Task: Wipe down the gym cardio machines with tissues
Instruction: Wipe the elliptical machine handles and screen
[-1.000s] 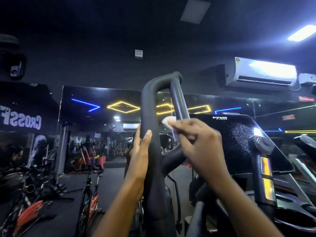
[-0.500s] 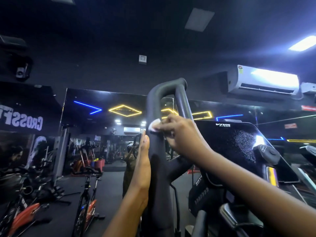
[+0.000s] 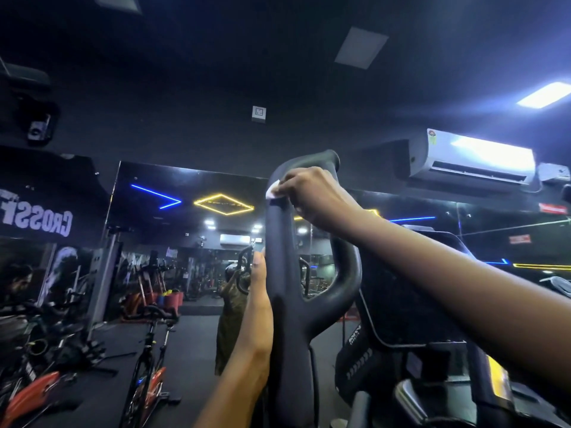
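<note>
Bracing the black loop handle (image 3: 285,304) low on its left flank with the left hand (image 3: 258,291), laid flat and straight-fingered, clasping nothing; likely there to stop the bar swinging under pressure. Higher up, at the handle's top left bend, pinching a small white tissue (image 3: 272,190) in the right hand (image 3: 312,196), fingertips curled over the wad and pressing it onto the dark surface, forearm reaching in from the handle's right. Seems mid-wipe on the upper curve, with the hooked tip above and the inner loop below probably yet to cover. Calls for firm contact and a wad tucked well under the fingertips, so as not to lose it over the bend. Just right of the handle and behind it, a dark console screen (image 3: 401,288), apparently of the same machine, unlit. Left of the handle and farther off, a spin bike (image 3: 148,350) on the dark floor. Beyond the handle, a wall mirror (image 3: 173,230) reflecting a yellow diamond light (image 3: 224,204) and blue strips. High to the handle's right, a white air conditioner (image 3: 472,159) on the wall.
</note>
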Motion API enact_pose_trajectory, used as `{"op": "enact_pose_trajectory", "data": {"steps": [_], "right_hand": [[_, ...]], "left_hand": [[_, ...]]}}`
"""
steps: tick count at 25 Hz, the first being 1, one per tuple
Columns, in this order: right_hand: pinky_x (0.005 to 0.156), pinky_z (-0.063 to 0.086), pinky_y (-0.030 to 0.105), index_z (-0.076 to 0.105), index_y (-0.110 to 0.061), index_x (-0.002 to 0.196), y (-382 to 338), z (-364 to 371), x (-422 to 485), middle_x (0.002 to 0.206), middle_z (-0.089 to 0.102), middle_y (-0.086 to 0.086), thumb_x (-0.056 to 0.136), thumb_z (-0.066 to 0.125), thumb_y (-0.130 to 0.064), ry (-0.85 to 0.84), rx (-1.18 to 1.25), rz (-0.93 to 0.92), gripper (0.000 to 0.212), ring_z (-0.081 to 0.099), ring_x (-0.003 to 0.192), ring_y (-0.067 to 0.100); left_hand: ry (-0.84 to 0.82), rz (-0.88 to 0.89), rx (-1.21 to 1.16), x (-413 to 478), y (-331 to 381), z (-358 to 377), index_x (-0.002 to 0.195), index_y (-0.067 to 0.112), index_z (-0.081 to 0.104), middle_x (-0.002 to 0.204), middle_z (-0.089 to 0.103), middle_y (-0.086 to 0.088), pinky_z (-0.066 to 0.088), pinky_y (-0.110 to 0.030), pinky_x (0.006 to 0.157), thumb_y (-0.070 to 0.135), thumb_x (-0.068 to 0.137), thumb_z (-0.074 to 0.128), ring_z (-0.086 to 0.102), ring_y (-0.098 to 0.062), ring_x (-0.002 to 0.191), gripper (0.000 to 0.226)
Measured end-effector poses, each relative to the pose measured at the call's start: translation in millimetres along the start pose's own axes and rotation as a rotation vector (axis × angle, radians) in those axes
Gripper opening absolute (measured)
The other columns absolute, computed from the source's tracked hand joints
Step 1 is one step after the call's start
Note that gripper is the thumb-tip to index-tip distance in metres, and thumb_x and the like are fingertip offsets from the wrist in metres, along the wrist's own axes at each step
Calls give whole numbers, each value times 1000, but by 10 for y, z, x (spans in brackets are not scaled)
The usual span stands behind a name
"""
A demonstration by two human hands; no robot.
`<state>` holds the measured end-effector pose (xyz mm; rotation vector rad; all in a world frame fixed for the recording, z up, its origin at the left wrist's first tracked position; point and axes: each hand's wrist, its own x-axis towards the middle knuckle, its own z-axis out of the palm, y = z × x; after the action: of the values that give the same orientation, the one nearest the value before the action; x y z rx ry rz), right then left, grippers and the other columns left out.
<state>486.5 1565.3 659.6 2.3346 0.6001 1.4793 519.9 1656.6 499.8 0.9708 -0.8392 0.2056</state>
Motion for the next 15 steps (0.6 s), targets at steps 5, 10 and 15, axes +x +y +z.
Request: {"op": "enact_pose_trajectory", "data": {"steps": [5, 10, 15], "right_hand": [[74, 48, 42, 73, -10, 94, -139, 85, -212, 93, 65, 12, 76, 52, 3, -20, -66, -78, 30, 61, 88, 32], [61, 53, 36, 74, -12, 87, -384, 74, -694, 81, 65, 6, 71, 54, -5, -25, -13, -187, 26, 60, 72, 26], [70, 50, 29, 75, -10, 91, -208, -102, -183, 89, 69, 10, 67, 51, 11, -90, -15, -187, 40, 67, 83, 26]], "left_hand": [[-16, 5, -39, 49, -35, -11, 137, 39, 45, 132, 53, 21, 41, -18, 94, 68, 78, 29, 49, 5, 119, 67], [-4, 10, -90, 105, -100, -15, 127, 31, 57, 127, 62, 7, 42, -25, 96, 61, 82, 33, 55, -4, 119, 59], [-4, -45, -89, 66, -40, 14, 123, 40, 52, 118, 60, 19, 44, -8, 72, 56, 89, 29, 56, 6, 109, 45]]}}
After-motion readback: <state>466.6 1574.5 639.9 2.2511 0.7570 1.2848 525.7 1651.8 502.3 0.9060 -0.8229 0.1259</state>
